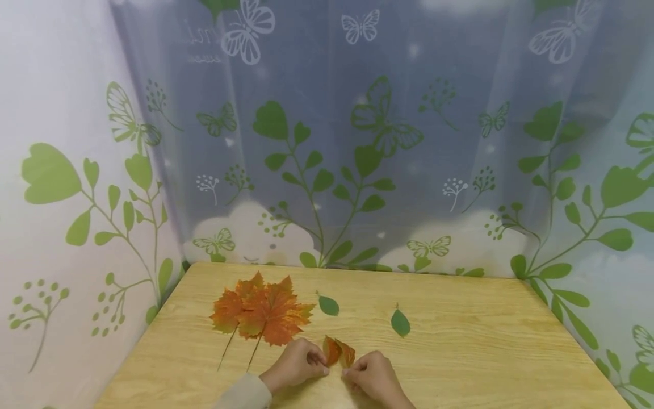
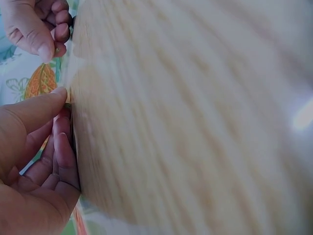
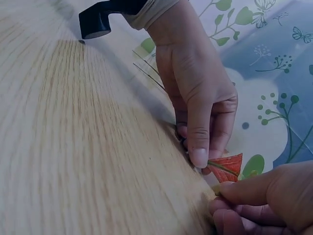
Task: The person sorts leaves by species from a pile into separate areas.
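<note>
- And here a small reddish-orange leaf (image 1: 332,350) is pinched low down by the left grip (image 1: 301,363), thumb and fingertips brought narrow on it
- Just across, a second small leaf (image 1: 348,354) is apparently held the same way by the right grip (image 1: 375,375); how firmly cannot be told
- Side by side they are held, very close together, low over the surface (image 1: 485,341); whether they are joined, or are two parts of one leaf, cannot be made out
- A step of lining up or parting small leaves seems to be in hand, both grips being occupied
- Called for next, by the look of it: a light pinch to be kept on the bases, the blades to be left uncreased, one side to be loosened only once its leaf is supported
- Beyond the grips, a green leaf (image 1: 329,306) is left unheld, and farther right another green leaf (image 1: 401,323)
- Over to the left, large orange leaves (image 1: 278,309) are laid overlapping, and all is backed by a patterned curtain (image 1: 434,130)
</note>
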### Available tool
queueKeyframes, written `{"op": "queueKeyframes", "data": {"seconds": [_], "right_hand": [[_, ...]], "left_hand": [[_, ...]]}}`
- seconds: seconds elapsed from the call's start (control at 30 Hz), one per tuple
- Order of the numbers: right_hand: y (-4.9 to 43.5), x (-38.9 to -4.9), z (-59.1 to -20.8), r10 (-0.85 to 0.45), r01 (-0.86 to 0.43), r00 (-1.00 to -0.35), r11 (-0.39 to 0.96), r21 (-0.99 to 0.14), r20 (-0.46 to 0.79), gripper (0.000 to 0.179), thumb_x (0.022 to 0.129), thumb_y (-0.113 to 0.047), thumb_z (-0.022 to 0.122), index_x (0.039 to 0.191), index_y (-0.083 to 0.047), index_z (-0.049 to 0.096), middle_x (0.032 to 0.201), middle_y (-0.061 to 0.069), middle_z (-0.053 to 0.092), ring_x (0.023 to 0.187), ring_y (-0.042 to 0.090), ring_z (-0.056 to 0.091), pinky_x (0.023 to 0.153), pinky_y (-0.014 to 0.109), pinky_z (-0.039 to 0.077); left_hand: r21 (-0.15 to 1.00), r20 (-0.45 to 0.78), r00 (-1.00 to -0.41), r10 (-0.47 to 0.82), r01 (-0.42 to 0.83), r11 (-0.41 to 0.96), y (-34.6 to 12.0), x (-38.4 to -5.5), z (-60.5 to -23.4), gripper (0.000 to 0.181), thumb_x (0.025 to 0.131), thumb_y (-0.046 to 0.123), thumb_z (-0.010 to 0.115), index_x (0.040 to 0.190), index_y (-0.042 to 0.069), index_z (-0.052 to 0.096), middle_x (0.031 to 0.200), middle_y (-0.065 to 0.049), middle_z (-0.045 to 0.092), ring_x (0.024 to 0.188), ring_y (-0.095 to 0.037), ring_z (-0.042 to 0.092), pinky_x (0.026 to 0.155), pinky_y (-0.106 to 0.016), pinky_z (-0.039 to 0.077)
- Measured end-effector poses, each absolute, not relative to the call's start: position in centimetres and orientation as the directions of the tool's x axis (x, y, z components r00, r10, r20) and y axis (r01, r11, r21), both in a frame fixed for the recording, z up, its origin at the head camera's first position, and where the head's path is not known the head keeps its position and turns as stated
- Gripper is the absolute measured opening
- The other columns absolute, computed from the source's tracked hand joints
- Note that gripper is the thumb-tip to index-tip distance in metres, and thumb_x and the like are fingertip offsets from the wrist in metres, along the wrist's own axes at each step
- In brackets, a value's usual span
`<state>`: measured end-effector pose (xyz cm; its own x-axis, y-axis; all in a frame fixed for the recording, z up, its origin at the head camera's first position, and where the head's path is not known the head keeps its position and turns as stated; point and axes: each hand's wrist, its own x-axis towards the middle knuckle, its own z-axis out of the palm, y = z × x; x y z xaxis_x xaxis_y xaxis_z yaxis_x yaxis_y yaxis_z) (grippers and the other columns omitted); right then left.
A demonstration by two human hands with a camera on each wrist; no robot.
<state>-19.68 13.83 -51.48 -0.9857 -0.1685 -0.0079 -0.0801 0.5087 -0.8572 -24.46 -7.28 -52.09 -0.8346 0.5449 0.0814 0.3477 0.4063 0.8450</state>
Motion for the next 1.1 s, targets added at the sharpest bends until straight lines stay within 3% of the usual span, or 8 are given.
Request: {"op": "queueKeyframes", "data": {"seconds": [0.23,1.1], "right_hand": [[13.0,-19.7,-51.4,-0.183,-0.054,-0.983,0.435,-0.899,-0.029,0.015,0.081,-0.009,0.074,0.069,0.0,0.073,0.055,0.005,0.065,0.047,0.008,0.059,0.048,0.024,0.05],[12.7,-19.7,-51.8,-0.189,0.002,-0.978,0.405,-0.914,-0.086,0.013,0.084,-0.011,0.073,0.08,0.001,0.074,0.068,0.005,0.069,0.057,0.011,0.064,0.055,0.027,0.054]], "left_hand": [[0.852,0.086,-0.835,0.543,0.344,0.395,-7.3,-24.5,-52.2,0.009,0.079,0.01,0.079,0.083,0.004,0.075,0.076,0.0,0.071,0.063,-0.001,0.057,0.059,-0.02,0.049],[0.842,0.123,-0.836,0.535,0.374,0.39,-7.4,-24.2,-52.1,0.008,0.078,0.008,0.079,0.082,0.003,0.075,0.077,-0.003,0.073,0.06,0.001,0.056,0.056,-0.019,0.047]]}}
